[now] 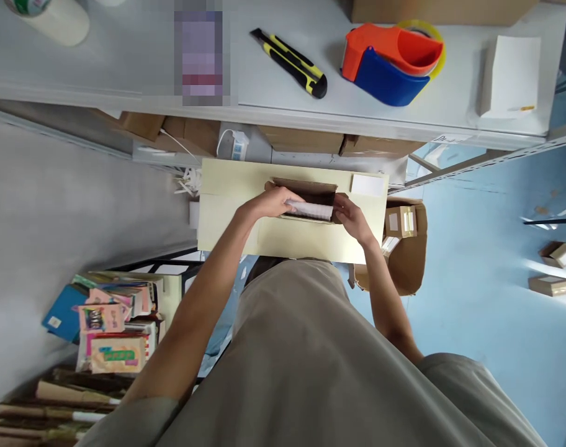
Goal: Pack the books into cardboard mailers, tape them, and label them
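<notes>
On the worktop (227,208), an open box (308,188) is set. The right hand (351,217) is placed at its right end; grip cannot be told. By the left hand (277,202), a packet (314,210) is pinched in the opening; creasing may be caused if forced askew.

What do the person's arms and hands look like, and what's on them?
The left hand and right hand are bare: no gloves, watch or bracelet show. Plain grey-green short sleeves, matching the shirt, leave both forearms uncovered. I can't see any markings on the sleeves.
</notes>
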`<state>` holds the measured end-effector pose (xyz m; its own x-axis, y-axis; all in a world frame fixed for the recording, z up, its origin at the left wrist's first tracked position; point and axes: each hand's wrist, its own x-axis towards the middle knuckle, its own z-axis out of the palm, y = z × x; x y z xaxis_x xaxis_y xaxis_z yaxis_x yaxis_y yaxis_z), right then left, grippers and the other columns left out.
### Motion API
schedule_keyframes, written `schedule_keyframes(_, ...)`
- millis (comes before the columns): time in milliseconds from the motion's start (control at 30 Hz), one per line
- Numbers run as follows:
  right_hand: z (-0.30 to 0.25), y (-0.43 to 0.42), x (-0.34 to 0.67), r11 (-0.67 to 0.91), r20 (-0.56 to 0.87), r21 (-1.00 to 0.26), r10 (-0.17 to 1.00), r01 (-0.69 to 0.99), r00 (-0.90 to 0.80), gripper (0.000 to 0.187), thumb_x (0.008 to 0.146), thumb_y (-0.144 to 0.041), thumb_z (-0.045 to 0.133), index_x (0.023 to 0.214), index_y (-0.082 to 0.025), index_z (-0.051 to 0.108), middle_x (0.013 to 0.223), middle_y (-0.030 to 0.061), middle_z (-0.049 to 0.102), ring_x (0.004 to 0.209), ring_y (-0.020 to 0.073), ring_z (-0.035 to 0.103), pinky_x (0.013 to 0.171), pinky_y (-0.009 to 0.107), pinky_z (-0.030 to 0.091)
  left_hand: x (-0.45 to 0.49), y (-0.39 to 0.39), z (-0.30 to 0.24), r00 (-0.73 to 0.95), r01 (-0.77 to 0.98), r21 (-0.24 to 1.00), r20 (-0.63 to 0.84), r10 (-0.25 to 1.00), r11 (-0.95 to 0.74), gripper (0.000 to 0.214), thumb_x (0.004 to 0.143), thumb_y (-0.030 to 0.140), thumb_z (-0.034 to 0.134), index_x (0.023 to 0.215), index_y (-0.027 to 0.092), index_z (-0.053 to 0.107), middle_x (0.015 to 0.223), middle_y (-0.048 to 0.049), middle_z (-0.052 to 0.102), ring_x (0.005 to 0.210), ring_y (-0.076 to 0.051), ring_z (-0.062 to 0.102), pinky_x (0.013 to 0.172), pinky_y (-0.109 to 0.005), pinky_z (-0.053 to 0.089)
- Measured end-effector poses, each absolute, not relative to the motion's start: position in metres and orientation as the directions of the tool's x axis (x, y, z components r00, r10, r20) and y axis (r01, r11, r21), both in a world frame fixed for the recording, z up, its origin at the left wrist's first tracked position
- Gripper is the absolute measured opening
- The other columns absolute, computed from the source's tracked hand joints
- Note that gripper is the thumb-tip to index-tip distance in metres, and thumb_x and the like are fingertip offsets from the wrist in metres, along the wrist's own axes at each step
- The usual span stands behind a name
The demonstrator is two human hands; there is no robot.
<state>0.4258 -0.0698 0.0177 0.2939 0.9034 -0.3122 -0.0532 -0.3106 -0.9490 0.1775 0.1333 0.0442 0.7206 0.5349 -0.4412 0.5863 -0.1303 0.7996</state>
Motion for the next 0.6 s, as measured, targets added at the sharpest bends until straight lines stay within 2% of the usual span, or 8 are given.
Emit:
schedule_keyframes(167, 0.013, -0.068, 0.428, -0.259, -0.277, -0.96, 0.937, -0.106, 0.214, 0.052, 0.085, -0.042, 0.077, 0.134, -0.026, 0.073, 0.15, 0.0111, 0.074, 0.136, 0.0316, 0.074, 0.129, 0.057, 0.053, 0.189, 0.124, 0.019, 0.739, 0.61, 0.78, -0.495, 0.458, -0.141, 0.027, 0.074, 0.012, 0.086, 0.094, 0.029, 0.092, 0.095, -0.0014, 0.088, 0.095, -0.033, 0.081, 0.092, -0.04, 0.061)
schedule_keyframes(333, 0.021, -0.073, 0.414, -0.312, -0.329, -0.944, 0.907, -0.103, 0.264, 0.055, 0.085, -0.049, 0.078, 0.133, -0.023, 0.074, 0.147, 0.015, 0.075, 0.133, 0.0325, 0.075, 0.126, 0.055, 0.056, 0.193, 0.109, -0.002, 0.679, 0.698, 0.697, -0.57, 0.462, -0.166, 0.033, 0.081, 0.014, 0.08, 0.108, 0.027, 0.092, 0.113, -0.0069, 0.089, 0.11, -0.036, 0.084, 0.101, -0.042, 0.062)
schedule_keyframes(467, 0.038, -0.081, 0.405, -0.306, -0.289, -0.952, 0.872, -0.022, 0.396, 0.05, 0.091, -0.055, 0.076, 0.131, -0.023, 0.076, 0.142, 0.0147, 0.079, 0.132, 0.0327, 0.076, 0.122, 0.055, 0.058, 0.196, 0.097, -0.007, 0.657, 0.714, 0.674, -0.554, 0.512, -0.187, 0.038, 0.087, 0.017, 0.08, 0.122, 0.025, 0.09, 0.134, -0.0123, 0.085, 0.131, -0.038, 0.078, 0.115, -0.043, 0.057)
schedule_keyframes(600, 0.043, -0.09, 0.411, -0.322, -0.215, -0.944, 0.771, 0.076, 0.599, 0.049, 0.096, -0.06, 0.07, 0.125, -0.022, 0.077, 0.138, 0.0177, 0.081, 0.123, 0.0322, 0.078, 0.111, 0.055, 0.064, 0.179, 0.08, 0.009, 0.688, 0.663, 0.702, -0.434, 0.582, -0.26, 0.05, 0.09, 0.018, 0.082, 0.139, 0.023, 0.082, 0.15, -0.0147, 0.077, 0.146, -0.039, 0.069, 0.126, -0.048, 0.051)
